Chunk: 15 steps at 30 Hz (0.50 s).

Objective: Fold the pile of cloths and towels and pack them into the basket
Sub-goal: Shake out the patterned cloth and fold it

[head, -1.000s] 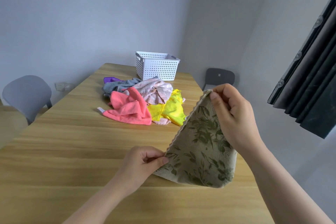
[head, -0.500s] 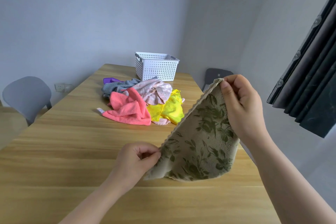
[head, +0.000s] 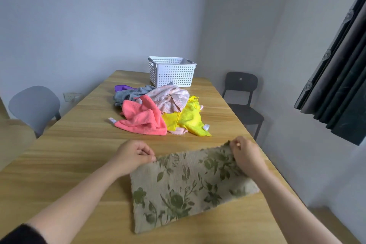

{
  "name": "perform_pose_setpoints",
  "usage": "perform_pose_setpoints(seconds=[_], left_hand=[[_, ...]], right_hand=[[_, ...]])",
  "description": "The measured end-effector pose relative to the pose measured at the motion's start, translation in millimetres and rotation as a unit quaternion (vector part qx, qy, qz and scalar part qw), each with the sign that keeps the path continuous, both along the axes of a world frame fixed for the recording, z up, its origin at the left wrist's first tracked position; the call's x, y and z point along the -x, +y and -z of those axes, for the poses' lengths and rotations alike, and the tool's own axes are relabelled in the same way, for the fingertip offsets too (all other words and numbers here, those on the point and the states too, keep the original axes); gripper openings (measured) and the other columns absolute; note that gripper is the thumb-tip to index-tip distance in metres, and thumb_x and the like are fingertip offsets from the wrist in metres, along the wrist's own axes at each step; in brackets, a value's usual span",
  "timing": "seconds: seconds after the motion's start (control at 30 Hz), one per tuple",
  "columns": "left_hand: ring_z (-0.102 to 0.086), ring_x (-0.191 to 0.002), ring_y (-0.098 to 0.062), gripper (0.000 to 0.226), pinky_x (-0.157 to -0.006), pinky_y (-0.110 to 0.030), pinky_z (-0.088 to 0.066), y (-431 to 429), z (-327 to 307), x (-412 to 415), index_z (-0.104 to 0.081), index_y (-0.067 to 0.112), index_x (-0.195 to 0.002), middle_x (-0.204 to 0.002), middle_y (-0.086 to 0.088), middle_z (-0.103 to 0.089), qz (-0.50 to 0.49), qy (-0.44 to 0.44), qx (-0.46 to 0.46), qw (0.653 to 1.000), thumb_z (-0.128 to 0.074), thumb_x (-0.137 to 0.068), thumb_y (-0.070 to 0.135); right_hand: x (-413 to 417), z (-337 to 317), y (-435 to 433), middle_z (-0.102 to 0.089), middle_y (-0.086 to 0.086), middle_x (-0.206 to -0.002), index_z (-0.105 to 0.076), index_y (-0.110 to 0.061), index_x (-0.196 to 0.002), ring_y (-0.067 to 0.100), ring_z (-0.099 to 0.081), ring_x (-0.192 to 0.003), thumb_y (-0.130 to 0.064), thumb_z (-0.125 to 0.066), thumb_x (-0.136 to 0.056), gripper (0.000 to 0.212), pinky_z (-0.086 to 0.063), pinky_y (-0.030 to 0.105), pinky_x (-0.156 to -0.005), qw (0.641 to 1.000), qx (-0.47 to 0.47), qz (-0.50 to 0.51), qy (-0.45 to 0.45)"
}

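Moved: beige floral towel (head: 190,186) lowered onto wooden counter's (head: 79,144) near edge.
Grips: left grip (head: 134,156), right grip (head: 247,154) pinch its far corners.
Remaining: coloured cloth pile (head: 158,113) unfolded; white perforated basket (head: 172,75) waits.

Both hands (head: 134,156) have lowered the floral towel (head: 186,188) from midair flat onto the table (head: 79,154).

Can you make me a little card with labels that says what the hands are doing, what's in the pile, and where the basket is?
left hand: pinches one far corner of the flowery towel
right hand: pinches the other far corner
flowery towel: spread over the table, nearest the person
pile: pink cloth, yellow cloth, pale pink towel, grey towel, purple cloth
basket: white, behind the pile at the table's far end
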<state>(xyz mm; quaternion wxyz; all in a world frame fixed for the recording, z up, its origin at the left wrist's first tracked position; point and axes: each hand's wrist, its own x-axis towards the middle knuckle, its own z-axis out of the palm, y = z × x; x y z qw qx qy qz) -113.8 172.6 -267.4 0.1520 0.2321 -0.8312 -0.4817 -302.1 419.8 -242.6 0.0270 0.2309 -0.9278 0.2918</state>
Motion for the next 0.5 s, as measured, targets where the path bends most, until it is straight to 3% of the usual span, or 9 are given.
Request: perform_pose_setpoints(seconds=[0.1,0.2,0.27,0.5], left_hand=[[-0.06,-0.06,-0.012,0.011,-0.067,-0.03,-0.048,-3,23,13,-0.067,0.013,-0.075,-0.064,0.003,-0.067,-0.027,-0.021,-0.017,0.999,-0.077,-0.076,0.017],[-0.059,-0.081,-0.007,0.026,-0.068,-0.024,-0.045,-2,33,10,-0.064,0.019,-0.09,-0.088,0.008,-0.064,-0.039,-0.103,0.113,0.987,-0.065,-0.084,0.044],[-0.058,-0.089,-0.008,0.034,-0.072,-0.024,-0.046,-3,37,4,-0.06,0.019,-0.098,-0.096,0.008,-0.062,-0.049,-0.138,0.15,0.978,-0.058,-0.086,0.05],[-0.059,-0.085,-0.012,0.033,-0.075,-0.03,-0.049,6,42,3,-0.061,0.02,-0.088,-0.092,0.006,-0.063,-0.09,-0.18,0.191,0.961,-0.055,-0.087,0.052]], right_hand=[[7,36,8,-0.057,-0.001,-0.07,-0.056,-0.007,-0.112,0.013,-0.053,-0.059,-0.022,-0.042,-0.101,0.024,-0.036,0.026,-0.046,0.999,0.0,0.022,-0.04],[13,45,16,-0.057,-0.001,-0.069,-0.056,-0.008,-0.112,0.015,-0.053,-0.057,-0.023,-0.042,-0.101,0.023,-0.034,0.025,-0.045,0.998,0.007,0.043,-0.051],[18,48,19,-0.056,-0.002,-0.069,-0.056,-0.008,-0.113,0.015,-0.053,-0.057,-0.024,-0.041,-0.101,0.025,-0.033,0.025,-0.044,0.997,0.013,0.045,-0.055],[19,57,21,-0.061,0.0,-0.082,-0.057,-0.008,-0.113,0.013,-0.056,-0.07,-0.036,-0.047,-0.097,0.034,-0.041,0.026,-0.053,0.992,0.034,0.04,-0.111]])
